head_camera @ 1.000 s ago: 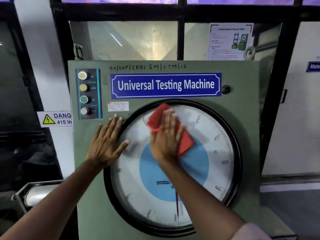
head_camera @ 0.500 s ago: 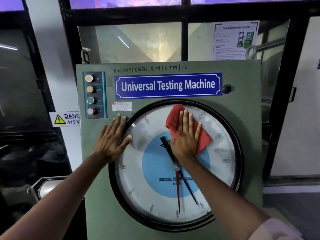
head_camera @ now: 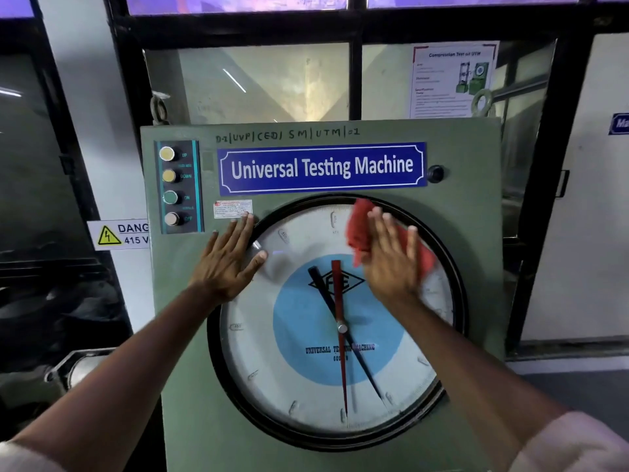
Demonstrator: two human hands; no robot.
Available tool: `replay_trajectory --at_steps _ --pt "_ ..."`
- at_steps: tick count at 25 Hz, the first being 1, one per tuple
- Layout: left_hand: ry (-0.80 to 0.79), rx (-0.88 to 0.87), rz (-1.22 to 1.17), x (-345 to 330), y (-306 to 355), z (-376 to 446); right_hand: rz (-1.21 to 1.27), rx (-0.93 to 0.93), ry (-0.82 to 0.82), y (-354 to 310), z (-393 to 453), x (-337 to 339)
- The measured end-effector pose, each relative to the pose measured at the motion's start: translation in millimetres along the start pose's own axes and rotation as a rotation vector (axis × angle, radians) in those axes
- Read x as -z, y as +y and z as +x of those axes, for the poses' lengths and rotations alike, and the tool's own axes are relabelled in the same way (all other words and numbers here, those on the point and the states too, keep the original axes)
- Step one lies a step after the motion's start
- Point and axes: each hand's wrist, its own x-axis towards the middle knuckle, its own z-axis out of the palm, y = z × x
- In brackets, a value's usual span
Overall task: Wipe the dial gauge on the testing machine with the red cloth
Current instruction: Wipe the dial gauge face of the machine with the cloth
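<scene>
The large round dial gauge [head_camera: 296, 379], white with a blue centre and a black rim, fills the front of the green testing machine [head_camera: 180, 335]. My right hand [head_camera: 391, 264] lies flat on the red cloth [head_camera: 359, 229] and presses it against the glass at the upper right of the dial. The cloth shows above and to both sides of the hand. My left hand [head_camera: 228, 260] rests flat with fingers spread on the dial's upper left rim and the panel. A red pointer [head_camera: 340, 335] and a black one cross the dial's centre.
A column of round push buttons [head_camera: 170, 187] sits at the panel's upper left, a blue nameplate [head_camera: 321, 168] above the dial and a black knob [head_camera: 435, 173] to its right. A 415 V danger sign [head_camera: 117, 235] hangs left of the machine. Windows stand behind.
My right hand has slid the red cloth from the dial's upper middle to its upper right. The left hand has stayed on the rim. The camera has shifted, so the machine sits more to the right.
</scene>
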Motion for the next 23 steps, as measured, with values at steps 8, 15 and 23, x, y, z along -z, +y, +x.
replay_trajectory --at_steps 8,15,23 --pt "-0.014 0.18 -0.322 -9 20 38 0.254 -0.084 0.084 -151 -9 -3" --pt "-0.01 0.288 -0.585 7 25 47 0.112 0.386 0.058 -81 -3 -8" --pt "-0.072 0.199 -0.33 -1 21 49 0.193 -0.289 0.089 -80 -11 -6"
